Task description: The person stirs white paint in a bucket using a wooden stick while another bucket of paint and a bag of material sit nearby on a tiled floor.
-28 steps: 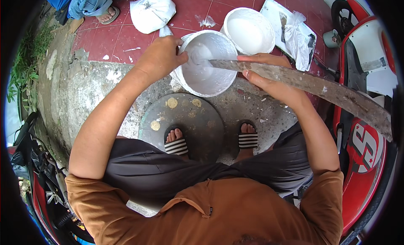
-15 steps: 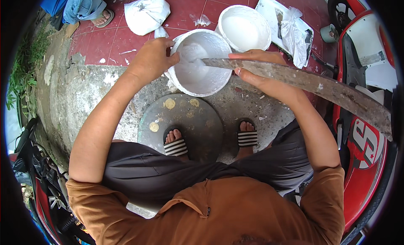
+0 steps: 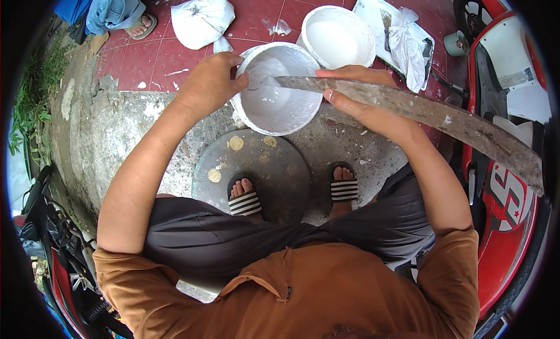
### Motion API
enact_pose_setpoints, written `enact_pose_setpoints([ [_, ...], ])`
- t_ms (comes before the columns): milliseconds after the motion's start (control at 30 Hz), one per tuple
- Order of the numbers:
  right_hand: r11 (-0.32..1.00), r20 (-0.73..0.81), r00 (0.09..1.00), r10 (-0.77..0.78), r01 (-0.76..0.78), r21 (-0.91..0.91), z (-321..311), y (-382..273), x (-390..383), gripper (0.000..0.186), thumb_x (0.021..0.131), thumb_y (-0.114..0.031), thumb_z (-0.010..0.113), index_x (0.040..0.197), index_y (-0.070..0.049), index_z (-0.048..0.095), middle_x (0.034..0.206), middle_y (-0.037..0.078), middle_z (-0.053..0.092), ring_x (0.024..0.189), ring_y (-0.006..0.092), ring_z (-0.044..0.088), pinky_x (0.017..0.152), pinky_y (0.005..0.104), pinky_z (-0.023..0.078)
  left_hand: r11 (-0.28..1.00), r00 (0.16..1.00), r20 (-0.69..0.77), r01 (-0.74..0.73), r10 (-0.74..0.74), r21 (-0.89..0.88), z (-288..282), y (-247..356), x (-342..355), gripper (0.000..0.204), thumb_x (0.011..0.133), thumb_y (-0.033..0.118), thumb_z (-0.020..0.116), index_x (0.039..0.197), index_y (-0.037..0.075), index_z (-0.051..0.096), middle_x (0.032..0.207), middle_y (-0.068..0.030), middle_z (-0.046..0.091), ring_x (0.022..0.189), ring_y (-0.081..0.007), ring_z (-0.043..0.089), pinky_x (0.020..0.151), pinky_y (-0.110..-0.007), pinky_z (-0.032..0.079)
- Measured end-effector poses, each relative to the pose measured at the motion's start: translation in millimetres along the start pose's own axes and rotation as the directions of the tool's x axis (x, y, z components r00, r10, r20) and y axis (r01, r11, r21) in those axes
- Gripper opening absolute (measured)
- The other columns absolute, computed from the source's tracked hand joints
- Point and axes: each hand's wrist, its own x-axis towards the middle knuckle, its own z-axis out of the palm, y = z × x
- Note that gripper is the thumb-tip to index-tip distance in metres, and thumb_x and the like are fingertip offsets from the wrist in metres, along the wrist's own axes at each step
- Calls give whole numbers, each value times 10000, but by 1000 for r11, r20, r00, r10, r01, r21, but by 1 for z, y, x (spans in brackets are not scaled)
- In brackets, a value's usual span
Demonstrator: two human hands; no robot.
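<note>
My left hand (image 3: 211, 82) grips the near-left rim of a white plastic bucket (image 3: 280, 114), whose inside is coated with wet white material. In my right hand (image 3: 373, 120) is a long, flat, stained plank (image 3: 437, 111), angled from the right edge down into that bucket, its tip in the white mixture. A second white bucket (image 3: 338, 36) holding white material stands just behind and to the right. Below the first bucket, my sandalled feet are on or beside a dark round cover (image 3: 251, 158) in the concrete.
A white sack (image 3: 201, 21) and a messy white board with a plastic bag (image 3: 407, 53) lie on red tiles (image 3: 140, 62). Another person's sandalled foot (image 3: 140, 27) is at the upper left. A red motorcycle (image 3: 504, 257) flanks my right, another (image 3: 61, 269) my left; plants (image 3: 29, 106) grow along the left.
The plank's tip has shifted slightly left and up within the bucket, and the white mixture's surface looks different. The view has shifted a little; both hands keep their holds.
</note>
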Motion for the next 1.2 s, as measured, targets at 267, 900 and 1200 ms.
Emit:
enact_pose_setpoints([
  [267, 969, 44, 969, -245, 244, 26, 18, 6, 8, 358, 906, -192, 736, 1260, -144, 739, 1073, 85, 739, 929, 154, 695, 844, 291, 538, 999, 999, 9, 35, -35, -6, -2, 1, -2, 375, 917, 208, 719, 1220, -13, 707, 1029, -212, 719, 891, -337, 712, 845, -437, 543],
  [900, 970, -85, 968, -235, 229, -83, 3, 15, 11, 349, 898, -185, 713, 1245, -151, 745, 1037, 83, 737, 906, 177, 707, 820, 292, 536, 1000, 1000, -2, -2, 2, 8, 3, -3, -1, 393, 922, 231, 721, 1219, -26, 702, 1096, -218, 717, 920, -330, 714, 862, -429, 547],
  [1200, 992, 64, 991, -119, 122, -40, 2, 9, 1, 345, 915, -249, 704, 1247, -164, 745, 1086, 82, 737, 948, 191, 705, 859, 310, 538, 999, 999, 20, 43, -43, 0, 1, 0, 0, 404, 921, 245, 725, 1226, -19, 702, 1088, -221, 714, 924, -338, 710, 862, -431, 544],
])
